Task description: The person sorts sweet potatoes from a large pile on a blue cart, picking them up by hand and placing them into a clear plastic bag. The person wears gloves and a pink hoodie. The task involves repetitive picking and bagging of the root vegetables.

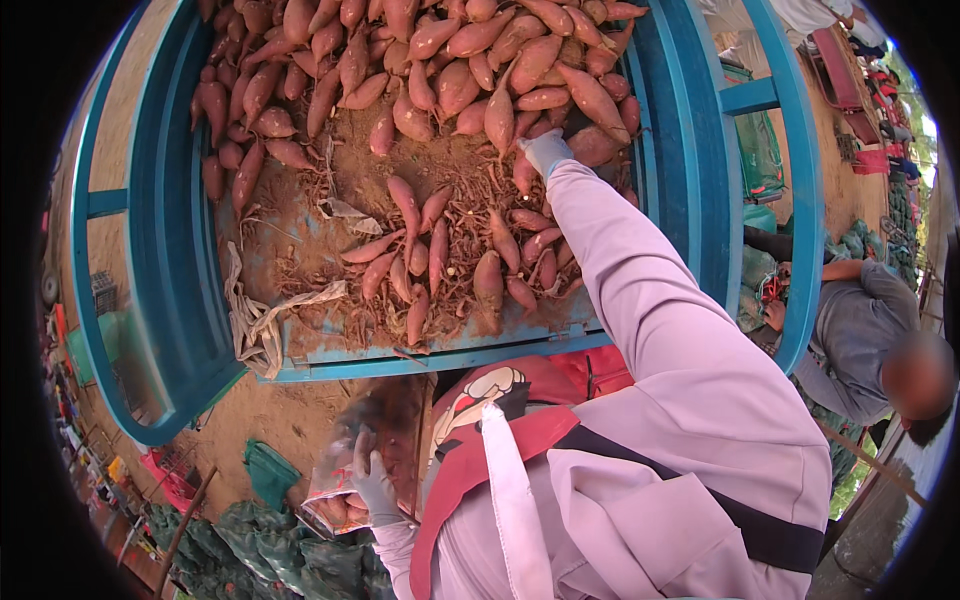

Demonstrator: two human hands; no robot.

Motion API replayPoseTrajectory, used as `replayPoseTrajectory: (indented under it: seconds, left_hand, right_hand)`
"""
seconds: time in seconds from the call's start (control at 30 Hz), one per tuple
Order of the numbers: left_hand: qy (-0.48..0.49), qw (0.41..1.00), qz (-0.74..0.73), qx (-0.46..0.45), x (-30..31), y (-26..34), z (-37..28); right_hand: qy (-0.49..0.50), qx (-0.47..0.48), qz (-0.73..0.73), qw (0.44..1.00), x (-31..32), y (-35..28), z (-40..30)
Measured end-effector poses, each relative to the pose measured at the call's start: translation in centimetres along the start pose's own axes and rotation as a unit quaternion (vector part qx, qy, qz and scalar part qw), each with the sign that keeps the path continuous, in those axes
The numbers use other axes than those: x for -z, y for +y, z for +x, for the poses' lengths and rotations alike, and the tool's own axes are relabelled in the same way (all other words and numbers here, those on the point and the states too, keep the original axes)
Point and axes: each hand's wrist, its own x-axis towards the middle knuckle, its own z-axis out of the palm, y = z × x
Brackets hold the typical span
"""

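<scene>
My right hand (546,151), in a pale glove, reaches to the right side of the sweet potato pile (450,82) on the blue cargo bed (306,372). Its fingertips touch the roots there, but whether they grip one is hidden. Beside the wrist lies a large sweet potato (594,145). Down at my left side, my gloved left hand (375,480) rests against a clear plastic bag (330,480) with printing on it. Sweet potatoes (346,510) show inside that bag. I cannot tell whether the left fingers pinch its plastic.
Blue side rails (795,172) flank the bed. Loose sweet potatoes (420,247), root scraps and a torn cloth strip (259,330) lie near its front edge. Filled green mesh sacks (277,555) stand on the ground behind my left side. Another person (862,322) works beyond the right rail.
</scene>
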Motion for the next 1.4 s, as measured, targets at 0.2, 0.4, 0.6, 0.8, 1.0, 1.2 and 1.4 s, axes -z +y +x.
replayPoseTrajectory:
  seconds: [0.2, 0.4, 0.6, 0.8, 1.0, 1.2, 1.4]
  left_hand:
    - [-0.122, 0.978, -0.17, -0.012, -5.8, 8.1, 6.1]
    - [-0.451, 0.876, -0.168, -0.019, -14.1, 17.8, 10.4]
    - [-0.427, 0.712, -0.557, 0.02, -15.8, 23.0, 10.3]
    - [-0.258, 0.67, -0.695, -0.033, -9.8, 19.3, 10.6]
    - [-0.073, 0.647, -0.753, -0.096, -3.7, 10.3, 11.4]
    - [-0.015, 0.64, -0.751, -0.161, -0.1, 7.6, 8.2]
    - [0.076, 0.665, -0.73, -0.137, -0.3, 3.3, 5.8]
  right_hand:
    - [-0.237, 0.095, 0.508, 0.823, 3.3, 3.7, -3.6]
    - [-0.403, 0.191, 0.707, 0.549, 8.0, 2.6, -19.2]
    - [-0.477, 0.284, 0.631, 0.542, 7.4, -1.1, -28.2]
    - [-0.418, 0.562, 0.25, 0.669, 6.2, -4.7, -33.1]
    - [-0.576, 0.311, 0.339, 0.675, 2.2, -5.2, -40.1]
    - [-0.686, 0.174, 0.125, 0.695, -2.7, -6.1, -45.2]
    - [-0.492, 0.518, 0.069, 0.696, -7.1, -4.8, -46.3]
